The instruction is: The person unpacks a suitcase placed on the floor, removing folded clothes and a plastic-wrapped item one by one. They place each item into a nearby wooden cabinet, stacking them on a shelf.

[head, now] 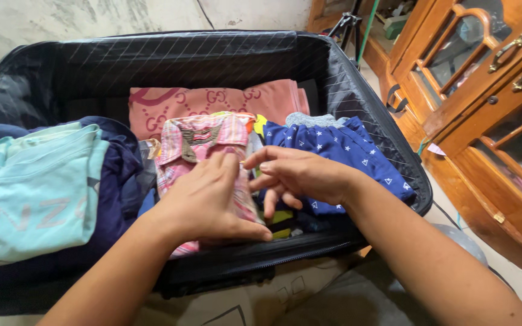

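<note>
An open black suitcase [357,90] lies in front of me, packed with folded clothes. My left hand [203,202] presses flat on a folded pink plaid shirt [203,136] in the middle of the case. My right hand [294,175] hovers beside it, fingers curled and touching the shirt's right edge, over a blue garment with white stars [345,148]. A salmon patterned cloth [212,102] lies behind the shirt. A light teal shirt [31,187] rests on dark navy clothing [122,175] at the left.
A wooden cabinet with glass doors and brass handles [484,78] stands close on the right. A tripod leg [348,27] rises behind the case, near a pale wall. Cardboard [255,299] lies under the suitcase's front edge.
</note>
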